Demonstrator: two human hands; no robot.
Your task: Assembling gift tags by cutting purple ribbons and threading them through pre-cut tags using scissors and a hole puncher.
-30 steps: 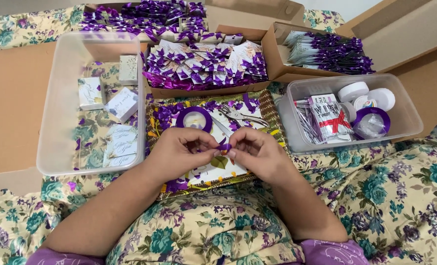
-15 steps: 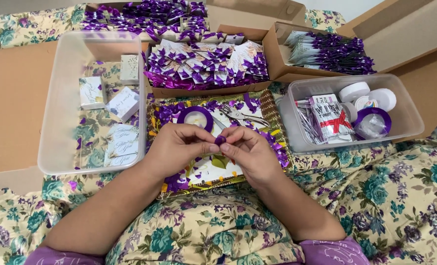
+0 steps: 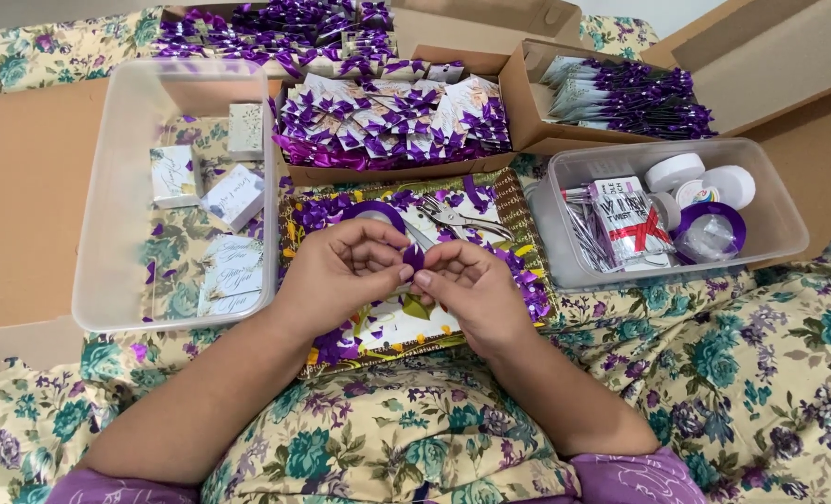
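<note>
Both hands meet over the gold-patterned tray in front of the person's lap. The left hand and the right hand each pinch a small piece of purple ribbon between thumb and fingertips, so both are closed on it, fingers curled inward.

As a judgement of progress, much looks already made. The cardboard box just beyond the tray is heaped with small cards bearing purple bows, another open box at the upper right holds a stack of similar pieces, and more lie at the top of the view. The clear bin on the left holds only a few small cards (perhaps blanks waiting for a bow). Loose ribbon scraps, a ribbon roll and a metal tool that looks like scissors or pliers lie on the tray. So the piece in hand seems mid-forming: pinched, but not yet a finished bow and not yet on a card.

The ribbon bit is nearly hidden by the fingertips. What shows stands roughly upright between the 2 thumbs, its long axis running away from the person toward the boxes; which end is which I cannot tell.
</note>
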